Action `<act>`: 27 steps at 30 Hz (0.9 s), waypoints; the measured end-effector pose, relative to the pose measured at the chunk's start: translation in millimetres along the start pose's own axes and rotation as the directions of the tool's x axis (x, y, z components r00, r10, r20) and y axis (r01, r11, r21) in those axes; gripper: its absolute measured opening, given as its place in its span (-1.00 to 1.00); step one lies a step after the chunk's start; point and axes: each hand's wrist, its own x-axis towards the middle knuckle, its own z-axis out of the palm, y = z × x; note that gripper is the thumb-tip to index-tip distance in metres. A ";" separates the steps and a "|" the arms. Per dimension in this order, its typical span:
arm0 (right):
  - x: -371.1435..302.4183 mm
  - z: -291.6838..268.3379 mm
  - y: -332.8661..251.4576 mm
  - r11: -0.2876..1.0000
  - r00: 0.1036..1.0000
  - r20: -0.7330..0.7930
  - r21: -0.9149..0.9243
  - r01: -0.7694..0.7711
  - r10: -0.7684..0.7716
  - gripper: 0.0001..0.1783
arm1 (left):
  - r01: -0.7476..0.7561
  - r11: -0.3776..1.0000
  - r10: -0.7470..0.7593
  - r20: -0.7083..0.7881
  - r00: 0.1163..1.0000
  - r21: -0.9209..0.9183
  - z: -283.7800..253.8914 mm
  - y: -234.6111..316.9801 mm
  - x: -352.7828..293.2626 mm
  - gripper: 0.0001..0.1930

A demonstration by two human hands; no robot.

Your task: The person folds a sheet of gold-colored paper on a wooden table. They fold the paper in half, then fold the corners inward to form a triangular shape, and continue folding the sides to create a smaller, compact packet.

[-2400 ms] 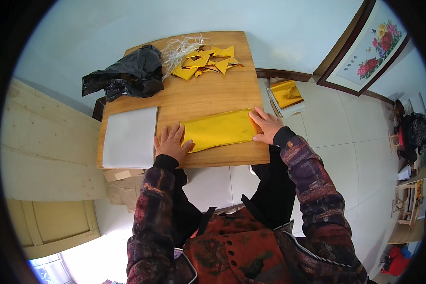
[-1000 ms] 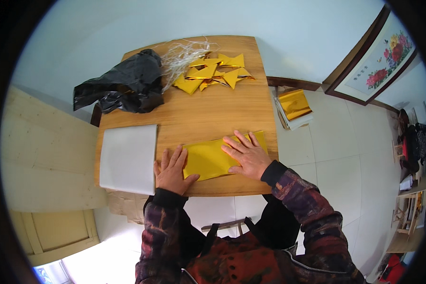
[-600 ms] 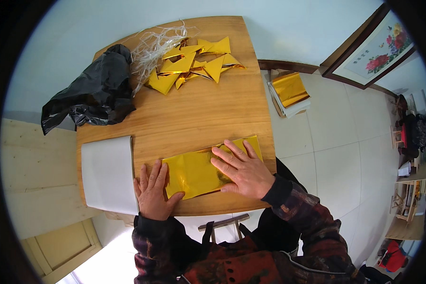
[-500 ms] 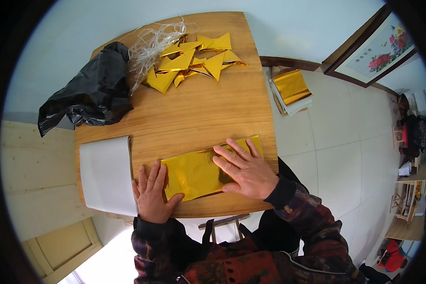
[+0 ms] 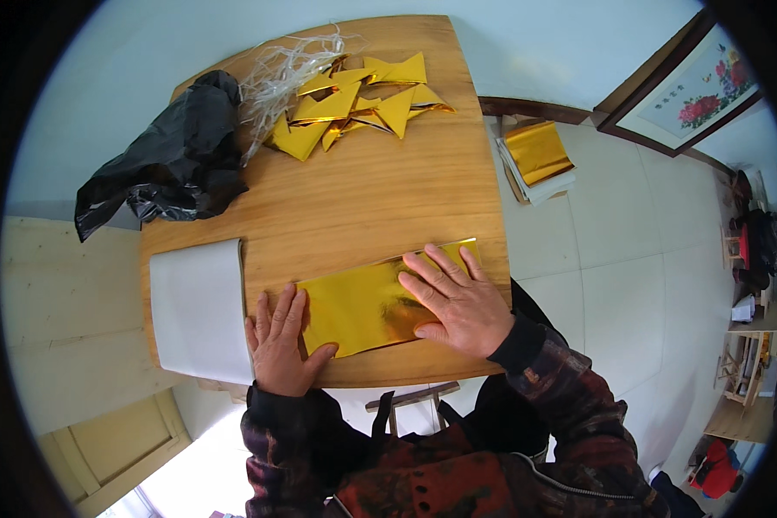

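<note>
Foil sheet [image 5: 354, 302] flat under the right grip [image 5: 457, 304], left end by the left grip [image 5: 283, 350]

The gold piece lies on the counter [image 5: 363, 203], between and partly beneath the hands. Both are open, fingers spread, closed on nothing. It looks light, thin and slick, probably quick to crease; its ends seem the best hold. The layers under the right palm are hidden, so I can't count them. In the earliest frame, that palm was at the right end; now it rests further in, on top.

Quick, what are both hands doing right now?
Left hand: open, at the left end of the gold sheet.
Right hand: open, resting on its right part.
</note>
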 end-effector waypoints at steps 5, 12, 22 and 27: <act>-1.5 3.4 0.0 0.999 1.000 -0.001 -0.020 -0.027 0.027 -0.10 | -0.001 1.000 0.001 -0.015 1.000 -0.009 1.4 -0.4 0.2 -0.08; -4.2 3.3 -1.7 0.996 0.997 -0.006 -0.047 -0.077 0.077 -0.09 | -0.016 1.000 0.016 -0.019 1.000 -0.017 4.5 -0.6 0.9 -0.09; -3.6 0.5 -2.4 0.996 0.999 -0.020 -0.078 -0.045 0.043 -0.06 | -0.007 1.000 0.006 -0.152 0.988 -0.008 19.7 4.5 -9.1 -0.28; -3.7 1.0 -3.0 0.995 0.999 -0.034 -0.090 -0.036 0.033 -0.06 | -0.153 0.966 0.200 -0.227 0.953 0.209 33.0 36.5 -4.9 -0.42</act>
